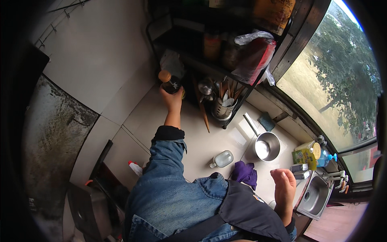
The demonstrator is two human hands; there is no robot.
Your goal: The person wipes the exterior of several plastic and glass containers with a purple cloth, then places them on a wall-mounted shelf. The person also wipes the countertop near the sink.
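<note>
My left hand [173, 98] is closed around a dark bottle [171, 85] with an orange-brown cap, at the back left of the tiled counter beneath a black rack. The bottle's lower part is hidden by the hand. On the right, my right hand [284, 184] hovers near the counter's sink end, its fingers bent and close together. Nothing shows in it, though its inner side is partly hidden. Nearest to it are a purple cloth [245, 174] and a steel saucepan [267, 146]. A clear glass container [224, 158] rests left of the cloth.
The black metal rack [181, 39] holds jars and bags over the back counter. Below it stand a perforated steel utensil holder [224, 109] and a pointed wooden stick [204, 116]. A green scouring pad [266, 121], a blue pump bottle [326, 157] and a steel sink [316, 195] are rightward.
</note>
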